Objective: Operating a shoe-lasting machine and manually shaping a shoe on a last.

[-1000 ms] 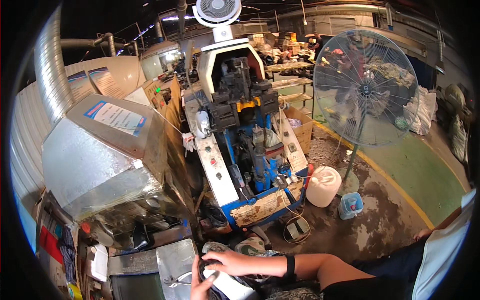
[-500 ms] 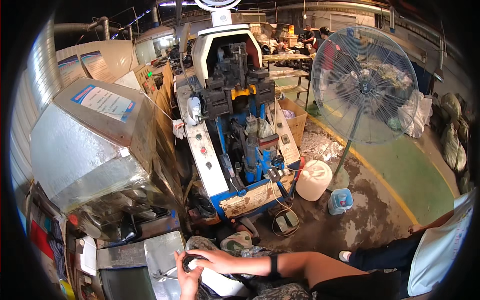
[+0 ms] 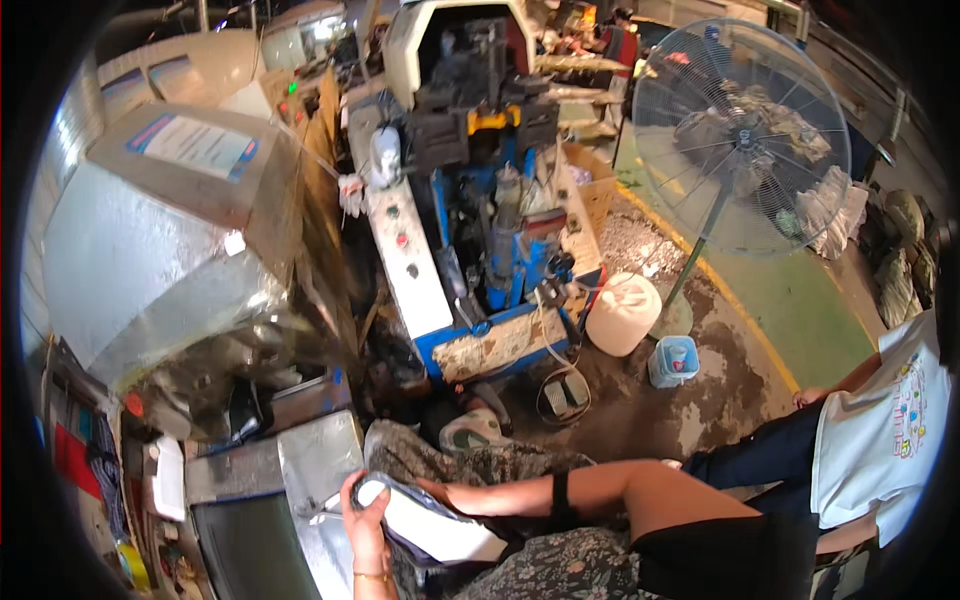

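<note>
Over my lap lies a dark shoe upper with a long white insole facing up. My left hand is closed around its far left end, the thumb lying across the rim. Along the upper's far side, my right hand grips the edge; its fingertips are partly hidden by the dark material. Just left of my left hand is a metal-topped bench with a dark panel.
Ahead stands a blue and white machine, with a foot pedal before it. To the right are a white jerrycan, a light-blue bucket and a large fan. A person in a white shirt stands close at right.
My left hand has shifted from the opening to the rim, and my right hand has slid to the far side. More white insole shows. The view has tilted down.
</note>
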`<state>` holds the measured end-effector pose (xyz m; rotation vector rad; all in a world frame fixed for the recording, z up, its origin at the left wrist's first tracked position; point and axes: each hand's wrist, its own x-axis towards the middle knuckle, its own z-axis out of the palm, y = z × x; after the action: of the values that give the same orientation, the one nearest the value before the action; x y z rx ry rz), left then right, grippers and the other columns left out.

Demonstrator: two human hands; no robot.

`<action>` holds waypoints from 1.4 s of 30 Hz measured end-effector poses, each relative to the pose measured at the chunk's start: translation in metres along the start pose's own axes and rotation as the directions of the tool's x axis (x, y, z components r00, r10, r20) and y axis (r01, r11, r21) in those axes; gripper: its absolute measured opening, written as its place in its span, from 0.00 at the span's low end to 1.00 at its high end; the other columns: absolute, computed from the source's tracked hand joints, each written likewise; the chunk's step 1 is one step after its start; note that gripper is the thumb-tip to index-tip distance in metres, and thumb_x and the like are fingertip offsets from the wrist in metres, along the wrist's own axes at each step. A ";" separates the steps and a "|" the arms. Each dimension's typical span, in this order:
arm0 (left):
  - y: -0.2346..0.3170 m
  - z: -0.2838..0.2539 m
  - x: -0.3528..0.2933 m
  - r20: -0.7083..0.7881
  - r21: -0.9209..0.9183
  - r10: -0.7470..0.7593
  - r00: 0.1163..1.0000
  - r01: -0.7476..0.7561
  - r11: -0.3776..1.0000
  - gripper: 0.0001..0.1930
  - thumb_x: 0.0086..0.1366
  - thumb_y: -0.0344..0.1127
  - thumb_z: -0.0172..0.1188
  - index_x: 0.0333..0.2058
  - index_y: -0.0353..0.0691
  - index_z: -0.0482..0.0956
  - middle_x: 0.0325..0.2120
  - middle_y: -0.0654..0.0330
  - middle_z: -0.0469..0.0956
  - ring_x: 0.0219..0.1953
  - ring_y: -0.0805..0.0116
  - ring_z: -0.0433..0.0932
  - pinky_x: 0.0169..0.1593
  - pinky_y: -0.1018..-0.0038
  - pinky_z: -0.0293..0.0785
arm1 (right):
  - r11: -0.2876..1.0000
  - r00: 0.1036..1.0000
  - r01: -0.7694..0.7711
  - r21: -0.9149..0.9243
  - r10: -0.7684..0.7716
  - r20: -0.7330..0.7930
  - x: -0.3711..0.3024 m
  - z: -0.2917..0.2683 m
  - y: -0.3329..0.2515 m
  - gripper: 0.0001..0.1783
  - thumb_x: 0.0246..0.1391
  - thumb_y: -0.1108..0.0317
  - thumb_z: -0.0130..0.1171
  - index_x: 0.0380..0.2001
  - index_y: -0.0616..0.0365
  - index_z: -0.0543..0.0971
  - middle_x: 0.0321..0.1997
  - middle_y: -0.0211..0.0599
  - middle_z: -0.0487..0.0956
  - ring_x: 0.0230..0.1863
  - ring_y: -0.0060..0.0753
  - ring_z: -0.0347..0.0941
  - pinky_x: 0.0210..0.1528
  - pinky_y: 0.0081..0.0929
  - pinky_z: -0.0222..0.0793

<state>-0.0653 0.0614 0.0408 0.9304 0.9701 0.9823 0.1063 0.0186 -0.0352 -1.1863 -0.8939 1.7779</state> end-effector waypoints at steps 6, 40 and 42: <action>-0.006 -0.005 0.024 -0.009 0.184 -0.075 0.997 0.075 0.980 0.29 0.61 0.23 0.60 0.60 0.36 0.61 0.43 0.57 0.76 0.40 0.73 0.76 0.43 0.79 0.75 | 0.102 0.890 0.141 -0.985 -0.449 0.081 0.002 0.015 -0.022 0.19 0.60 0.58 0.46 0.39 0.67 0.73 0.21 0.42 0.78 0.23 0.40 0.78 0.20 0.39 0.69; -0.007 0.006 -0.042 -0.114 0.993 0.247 0.962 0.118 -0.001 0.24 0.73 0.47 0.43 0.43 0.25 0.73 0.31 0.38 0.79 0.37 0.35 0.77 0.43 0.53 0.75 | 0.827 0.889 0.341 -0.448 -0.439 -0.133 -0.011 0.050 0.006 0.43 0.65 0.56 0.48 0.70 0.61 0.37 0.68 0.66 0.56 0.62 0.60 0.65 0.60 0.39 0.64; 0.001 0.007 -0.032 -0.196 0.764 0.245 0.950 -0.009 0.646 0.28 0.74 0.50 0.42 0.46 0.22 0.72 0.38 0.36 0.79 0.45 0.42 0.78 0.48 0.62 0.74 | 0.772 0.862 0.418 -0.480 -0.503 -0.060 -0.014 0.047 0.003 0.44 0.66 0.57 0.47 0.70 0.65 0.35 0.71 0.64 0.50 0.70 0.57 0.54 0.67 0.36 0.55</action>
<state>-0.0672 0.0305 0.0508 1.6092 1.6497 0.8290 0.0648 -0.0012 -0.0174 -1.2496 -1.4007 1.0640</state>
